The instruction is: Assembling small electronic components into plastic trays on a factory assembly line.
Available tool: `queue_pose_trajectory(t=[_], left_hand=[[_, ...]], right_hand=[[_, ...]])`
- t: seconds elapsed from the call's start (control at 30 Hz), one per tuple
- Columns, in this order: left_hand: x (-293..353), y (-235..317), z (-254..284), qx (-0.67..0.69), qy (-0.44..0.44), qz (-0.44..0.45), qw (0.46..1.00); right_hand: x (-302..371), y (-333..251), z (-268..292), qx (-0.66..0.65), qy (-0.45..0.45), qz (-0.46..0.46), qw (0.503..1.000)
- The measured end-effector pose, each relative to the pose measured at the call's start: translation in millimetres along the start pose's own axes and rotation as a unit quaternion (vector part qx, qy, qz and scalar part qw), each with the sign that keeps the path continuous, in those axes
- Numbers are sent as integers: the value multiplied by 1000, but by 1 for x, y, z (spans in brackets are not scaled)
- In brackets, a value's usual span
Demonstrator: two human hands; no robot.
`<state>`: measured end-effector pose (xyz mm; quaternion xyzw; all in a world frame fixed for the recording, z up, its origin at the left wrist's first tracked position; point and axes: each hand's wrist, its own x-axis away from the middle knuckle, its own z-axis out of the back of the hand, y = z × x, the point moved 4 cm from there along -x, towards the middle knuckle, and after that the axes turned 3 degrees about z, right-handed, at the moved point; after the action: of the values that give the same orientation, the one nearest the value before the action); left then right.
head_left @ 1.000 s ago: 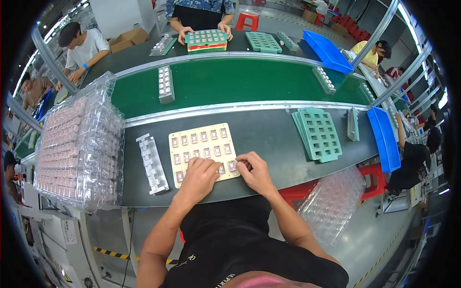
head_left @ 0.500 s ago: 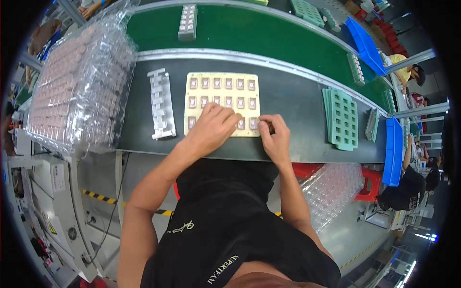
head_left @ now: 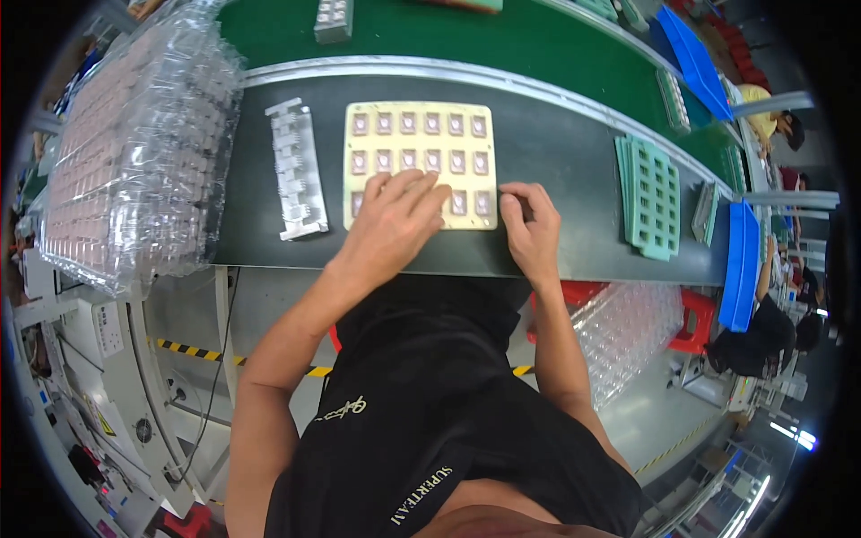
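A cream tray (head_left: 421, 143) lies on the dark worktop before me, with rows of small pinkish rectangular pieces in its pockets. My left hand (head_left: 395, 224) rests over the nearest row, fingers spread and bent down onto the tray. It covers some of those pockets, and whatever lies beneath the fingertips is hidden. Just off the tray's right edge is my right hand (head_left: 533, 229), loosely curled, with a gap between thumb and index finger and nothing visible between them. A silver metal fixture strip (head_left: 299, 170) with notched sides lies left of the tray.
Plastic-wrapped stacked trays (head_left: 134, 161) rise at the left. Green slotted trays (head_left: 653, 197) and a blue bin (head_left: 739, 264) are at the right. Behind a metal rail runs a green conveyor (head_left: 502, 63) carrying a block of pieces (head_left: 333, 20). Clear plastic trays (head_left: 623, 336) lie low at the right.
The view has shifted, so the worktop sits higher in the picture. My right hand has drawn slightly away from the tray's edge, its thumb and index finger parting. My left hand stays over the near row.
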<state>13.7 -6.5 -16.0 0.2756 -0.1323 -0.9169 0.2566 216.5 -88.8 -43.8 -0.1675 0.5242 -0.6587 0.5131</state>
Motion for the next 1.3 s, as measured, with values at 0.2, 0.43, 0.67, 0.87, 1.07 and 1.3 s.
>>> queue_pose_trajectory(t=[0.2, 0.43, 0.67, 0.87, 1.07, 1.3], left_hand=[[28, -22, 65, 28, 175, 55, 983], [96, -101, 90, -5, 299, 195, 934], [109, -124, 74, 33, 278, 246, 928], [98, -126, 72, 96, 236, 282, 925], [100, -131, 69, 201, 206, 401, 870], [128, -150, 49, 317, 314, 391, 805]], right_hand=[[-64, -37, -11, 42, -21, 70, 996], [-126, -64, -72, 25, -99, 55, 993], [-136, -72, -111, 19, -147, 49, 988], [-109, -83, -98, 34, -124, 30, 991], [-42, -124, -179, 66, -314, 90, 943], [-59, -112, -250, 95, -316, 71, 941]])
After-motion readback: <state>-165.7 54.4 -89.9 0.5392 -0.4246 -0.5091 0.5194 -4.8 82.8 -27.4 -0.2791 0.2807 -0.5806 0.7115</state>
